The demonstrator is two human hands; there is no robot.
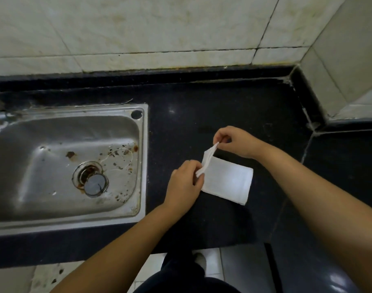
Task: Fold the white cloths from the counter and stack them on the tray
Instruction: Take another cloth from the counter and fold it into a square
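Both hands pinch cloth (227,182) edge: left (184,183); right (235,141) | counter (223,106)

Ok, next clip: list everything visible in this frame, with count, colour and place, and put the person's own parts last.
white cloth: one, white, on the counter right of the sink, left edge lifted by both hands
counter: one, black, across the middle of the view
sink: one, steel with rust spots and debris, set in the counter at left
drain: one, metal, rusty rim, in the sink bottom
wall tiles: pale, stained, behind the counter
floor: light tiles, bottom of view
left hand: pinches the cloth's near left corner
right hand: pinches the cloth's far left corner
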